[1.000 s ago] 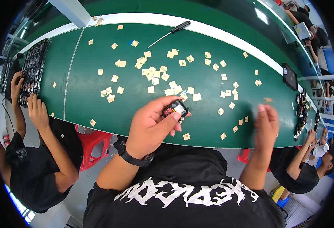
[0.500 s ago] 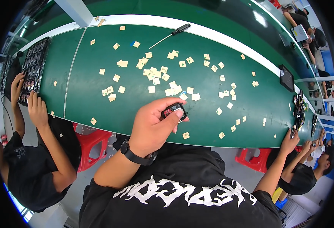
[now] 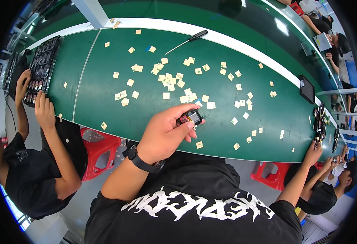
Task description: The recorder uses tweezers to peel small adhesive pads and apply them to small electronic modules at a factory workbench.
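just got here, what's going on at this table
A person's left hand holds a small black device above the near part of the green table. The right hand is at the near end of a dark pile on the right; I can't tell whether it grips a piece. Pale squares lie scattered, with a screwdriver near the far edge. At left, a co-worker's hands are at a tray of dark parts.
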### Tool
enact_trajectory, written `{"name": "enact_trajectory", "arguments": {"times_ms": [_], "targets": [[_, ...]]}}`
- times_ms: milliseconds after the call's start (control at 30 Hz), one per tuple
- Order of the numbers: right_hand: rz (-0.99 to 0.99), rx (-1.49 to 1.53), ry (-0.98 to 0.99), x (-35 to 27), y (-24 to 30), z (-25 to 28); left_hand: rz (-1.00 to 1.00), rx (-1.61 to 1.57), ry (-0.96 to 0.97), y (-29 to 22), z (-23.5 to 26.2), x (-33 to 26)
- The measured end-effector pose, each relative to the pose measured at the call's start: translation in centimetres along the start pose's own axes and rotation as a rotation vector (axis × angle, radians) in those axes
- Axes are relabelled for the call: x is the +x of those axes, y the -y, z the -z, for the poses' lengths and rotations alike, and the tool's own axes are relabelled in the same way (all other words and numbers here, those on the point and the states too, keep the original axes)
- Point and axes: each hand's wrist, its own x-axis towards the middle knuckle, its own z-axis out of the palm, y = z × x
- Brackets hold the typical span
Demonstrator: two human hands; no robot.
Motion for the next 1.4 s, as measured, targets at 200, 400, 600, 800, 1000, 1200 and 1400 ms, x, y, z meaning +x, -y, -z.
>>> {"name": "enact_trajectory", "arguments": {"times_ms": [200, 400, 600, 800, 1000, 1200, 1400], "targets": [[-0.100, -0.013, 0.030, -1.5, 0.1, 1.0, 0.035, 0.088, 0.024, 0.0, -0.4, -0.2], [0.012, -0.041, 0.015, -1.2, 0.9, 1.0, 0.068, 0.005, 0.039, -0.5, -0.1, 0.1], [0.099, -0.115, -0.020, -1.6, 3.0, 2.0, 0.003, -0.071, 0.064, -2.0, -1.0, -1.3], [0.201, -0.149, -0.146, -2.9, 3.3, 2.6, -0.076, -0.082, 0.235, -4.0, -0.4, -3.2], [0.365, 0.045, -0.244, -4.5, 12.8, 8.3, -0.138, 0.081, 0.243, -4.4, 0.4, -3.9], [0.677, 0.400, -0.245, -7.4, 25.9, 13.6, -0.193, 0.298, 0.101, -4.7, 2.4, -3.5], [1.179, 0.676, -0.216, -10.2, 38.6, 18.2, -0.395, 0.597, -0.749, -6.3, 13.5, -2.7]]}}
